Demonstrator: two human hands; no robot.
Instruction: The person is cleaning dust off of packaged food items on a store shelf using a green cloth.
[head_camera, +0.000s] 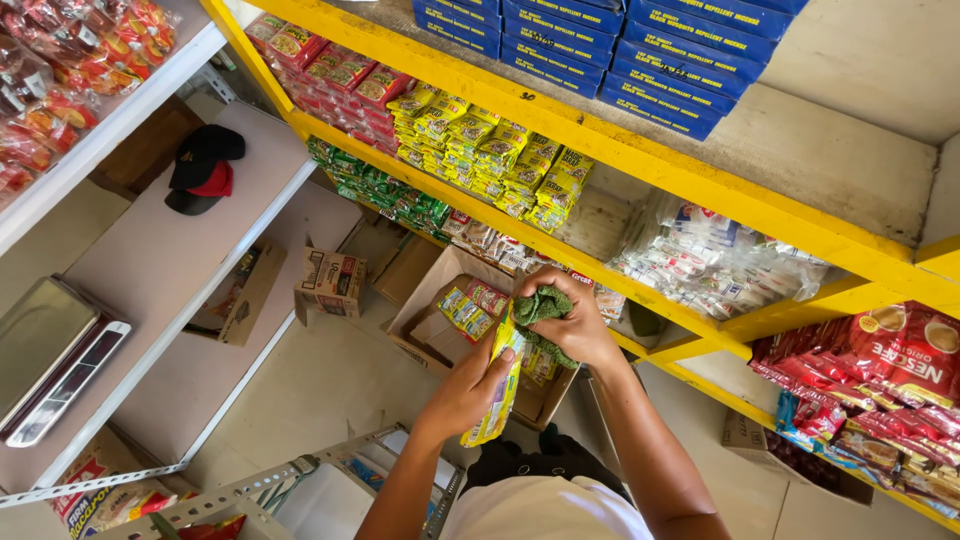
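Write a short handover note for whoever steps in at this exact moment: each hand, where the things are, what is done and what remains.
Left hand: gripping a strip of yellow sachets from the side.
Right hand: fingers closed on a green cloth, pressed against the top of the strip.
Below the hands: an open cardboard box on the floor with more sachets inside.
Yellow shelf: stacked yellow sachet packs already in place, with a bare gap to their right.
Done: cannot tell how much has been wiped.
Left: the held strip is not yet on a shelf.
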